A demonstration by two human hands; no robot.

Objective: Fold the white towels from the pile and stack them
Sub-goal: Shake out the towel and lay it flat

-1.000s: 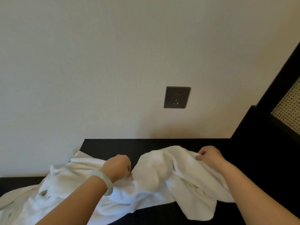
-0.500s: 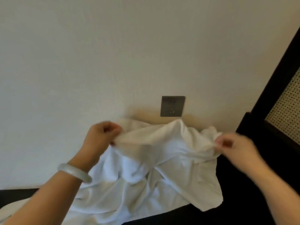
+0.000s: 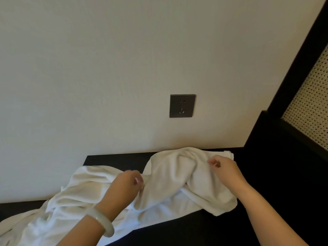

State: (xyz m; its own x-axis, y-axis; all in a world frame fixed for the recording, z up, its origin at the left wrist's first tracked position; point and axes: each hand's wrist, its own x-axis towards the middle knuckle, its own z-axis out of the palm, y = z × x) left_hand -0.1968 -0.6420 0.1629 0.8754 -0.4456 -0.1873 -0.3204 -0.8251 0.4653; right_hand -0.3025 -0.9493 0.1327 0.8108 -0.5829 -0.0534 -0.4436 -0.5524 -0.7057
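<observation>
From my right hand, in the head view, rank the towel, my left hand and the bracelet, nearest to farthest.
1. The towel: right under the right hand, which pinches it.
2. The left hand: across the towel, to the left.
3. The bracelet: on the left wrist, lower left, farthest.

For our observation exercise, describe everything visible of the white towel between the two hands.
The towel is white, soft terry-looking cloth, unfolded and crumpled. It lies on the dark table by the wall, humped between the hands, one corner reaching toward the near edge. The left hand pinches a fold at its left side; the right hand is curled over its right part, grip unclear. Its left end overlaps more white cloth.
</observation>
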